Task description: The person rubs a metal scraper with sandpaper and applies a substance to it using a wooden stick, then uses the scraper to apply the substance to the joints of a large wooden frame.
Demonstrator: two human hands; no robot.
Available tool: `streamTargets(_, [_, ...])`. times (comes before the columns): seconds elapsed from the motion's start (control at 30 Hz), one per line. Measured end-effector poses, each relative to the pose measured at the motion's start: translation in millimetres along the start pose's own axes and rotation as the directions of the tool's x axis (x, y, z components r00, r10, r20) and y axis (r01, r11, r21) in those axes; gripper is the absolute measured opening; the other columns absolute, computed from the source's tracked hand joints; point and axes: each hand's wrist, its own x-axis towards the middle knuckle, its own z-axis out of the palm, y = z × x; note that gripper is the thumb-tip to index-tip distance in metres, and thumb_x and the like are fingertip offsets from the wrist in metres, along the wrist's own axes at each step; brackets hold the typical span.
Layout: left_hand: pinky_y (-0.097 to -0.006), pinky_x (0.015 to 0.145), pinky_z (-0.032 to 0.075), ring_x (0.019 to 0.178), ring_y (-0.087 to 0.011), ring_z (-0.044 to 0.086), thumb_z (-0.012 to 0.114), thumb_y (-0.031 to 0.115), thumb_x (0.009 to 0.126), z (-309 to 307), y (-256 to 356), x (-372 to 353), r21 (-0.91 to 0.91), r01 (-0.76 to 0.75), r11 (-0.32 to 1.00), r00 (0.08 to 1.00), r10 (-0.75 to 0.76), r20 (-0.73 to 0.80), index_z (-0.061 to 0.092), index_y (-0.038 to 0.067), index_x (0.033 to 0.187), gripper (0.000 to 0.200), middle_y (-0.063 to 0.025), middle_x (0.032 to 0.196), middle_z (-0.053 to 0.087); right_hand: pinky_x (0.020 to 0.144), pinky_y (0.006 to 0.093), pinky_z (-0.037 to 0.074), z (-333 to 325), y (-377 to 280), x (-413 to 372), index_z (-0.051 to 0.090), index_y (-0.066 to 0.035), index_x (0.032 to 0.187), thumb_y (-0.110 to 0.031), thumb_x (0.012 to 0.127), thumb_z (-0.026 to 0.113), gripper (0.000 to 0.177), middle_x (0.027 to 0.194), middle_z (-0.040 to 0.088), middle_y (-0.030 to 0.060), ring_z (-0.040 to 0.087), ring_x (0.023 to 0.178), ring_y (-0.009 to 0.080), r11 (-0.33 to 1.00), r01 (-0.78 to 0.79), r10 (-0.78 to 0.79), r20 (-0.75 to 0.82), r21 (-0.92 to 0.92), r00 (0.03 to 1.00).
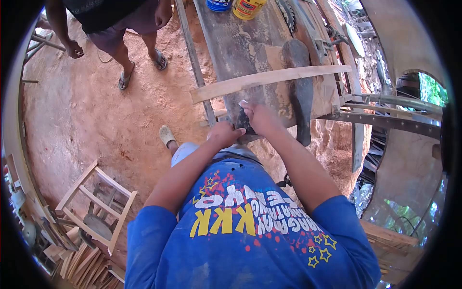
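Observation:
Both my hands meet at the near edge of a worn workbench [240, 43]. My left hand [225, 134] is closed, its fingers against a small dark object [243, 121]. My right hand [260, 118] grips the same dark object from the other side. What the object is, I cannot tell. Just beyond my hands a long, slightly curved wooden slat [269, 79] lies across the bench. A dark curved piece [302, 91] lies lengthwise under the slat, to the right of my hands.
A blue can [219, 5] and a yellow can [246, 7] stand at the bench's far end. Another person [120, 29] in sandals stands on the red dirt floor at upper left. A wooden chair frame [96, 204] and stacked slats [82, 267] lie lower left. Metal bars [390, 120] jut right.

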Motion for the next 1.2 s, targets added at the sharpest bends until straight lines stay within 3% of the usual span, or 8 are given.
streamTargets(0.2, [-0.048, 0.083, 0.056, 0.094, -0.037, 0.074, 0.075, 0.059, 0.084, -5, -1, -6, -0.049, 0.014, 0.999, 0.998, -0.01, 0.066, 0.079, 0.004, 0.091, 0.056, -0.0211, 0.094, 0.075, 0.092, 0.052, 0.054, -11, 10, -37, 0.065, -0.026, 0.14, -0.032, 0.107, 0.051, 0.037, 0.113, 0.073, 0.0199, 0.07, 0.104, 0.0414, 0.997, 0.005, -0.008, -0.038, -0.079, 0.999])
streamTargets(0.3, [-0.0478, 0.084, 0.056, 0.094, -0.0361, 0.074, 0.078, 0.056, 0.083, -2, -2, -2, -0.049, 0.027, 0.998, 0.998, -0.024, 0.059, 0.079, 0.004, 0.09, 0.053, -0.0201, 0.094, 0.076, 0.094, 0.0512, 0.054, -28, 3, -34, 0.064, -0.025, 0.141, -0.031, 0.107, 0.051, 0.037, 0.114, 0.073, 0.02, 0.069, 0.107, 0.0406, 0.992, -0.078, 0.086, 0.086, -0.094, 0.993])
streamTargets(0.5, [-0.048, 0.084, 0.056, 0.093, -0.0365, 0.074, 0.079, 0.054, 0.083, -6, 1, -6, -0.093, 0.066, 0.993, 0.997, -0.061, 0.054, 0.079, 0.003, 0.091, 0.052, -0.022, 0.095, 0.075, 0.094, 0.052, 0.054, 11, 36, -45, 0.063, -0.026, 0.142, -0.03, 0.107, 0.05, 0.037, 0.113, 0.072, 0.0222, 0.069, 0.106, 0.0419, 0.991, 0.029, -0.007, -0.168, 0.129, 0.986])
streamTargets(0.6, [-0.0479, 0.083, 0.056, 0.092, -0.0358, 0.074, 0.079, 0.054, 0.083, -3, 2, -2, -0.017, 0.059, 0.998, 0.997, -0.057, 0.059, 0.08, 0.003, 0.09, 0.052, -0.0224, 0.093, 0.075, 0.091, 0.0524, 0.055, -4, 1, -79, 0.064, -0.022, 0.141, -0.029, 0.107, 0.051, 0.037, 0.111, 0.073, 0.0227, 0.07, 0.102, 0.0428, 0.98, -0.191, 0.197, 0.185, -0.054, 0.963])
streamTargets(0.7, [-0.0481, 0.079, 0.056, 0.086, -0.035, 0.074, 0.078, 0.056, 0.083, -5, 3, -2, -0.035, 0.043, 0.998, 0.997, -0.041, 0.061, 0.079, 0.003, 0.084, 0.053, -0.0212, 0.087, 0.075, 0.088, 0.0535, 0.056, -10, -8, -70, 0.063, -0.024, 0.141, -0.032, 0.107, 0.051, 0.037, 0.108, 0.073, 0.0224, 0.071, 0.1, 0.0437, 0.966, -0.248, 0.259, 0.199, -0.075, 0.945])
streamTargets(0.8, [-0.0478, 0.073, 0.056, 0.079, -0.035, 0.074, 0.078, 0.056, 0.083, -1, 0, 1, -0.093, 0.104, 0.99, 0.991, -0.095, 0.095, 0.078, 0.003, 0.08, 0.053, -0.0193, 0.079, 0.074, 0.086, 0.0552, 0.055, 4, 16, -38, 0.063, -0.028, 0.14, -0.034, 0.106, 0.05, 0.036, 0.106, 0.073, 0.0223, 0.071, 0.099, 0.0436, 0.989, -0.084, 0.086, -0.017, 0.118, 0.996])
streamTargets(1.0, [-0.0458, 0.069, 0.055, 0.075, -0.0335, 0.073, 0.078, 0.058, 0.081, 0, 2, -2, -0.033, 0.049, 0.998, 0.999, -0.049, -0.006, 0.079, 0.005, 0.079, 0.053, -0.018, 0.076, 0.073, 0.086, 0.0547, 0.055, -7, -7, -77, 0.065, -0.024, 0.137, -0.031, 0.107, 0.049, 0.035, 0.108, 0.073, 0.0206, 0.07, 0.102, 0.0421, 0.973, -0.222, 0.229, 0.191, -0.058, 0.955])
streamTargets(1.2, [-0.0478, 0.073, 0.055, 0.079, -0.0322, 0.074, 0.078, 0.058, 0.083, -4, 8, -8, -0.031, 0.112, 0.993, 0.994, -0.111, 0.023, 0.078, 0.005, 0.08, 0.053, -0.0186, 0.081, 0.075, 0.087, 0.0555, 0.055, 5, 16, -34, 0.064, -0.029, 0.137, -0.032, 0.107, 0.047, 0.035, 0.109, 0.073, 0.0216, 0.07, 0.102, 0.0432, 0.996, -0.079, 0.079, 0.005, 0.043, 0.997])
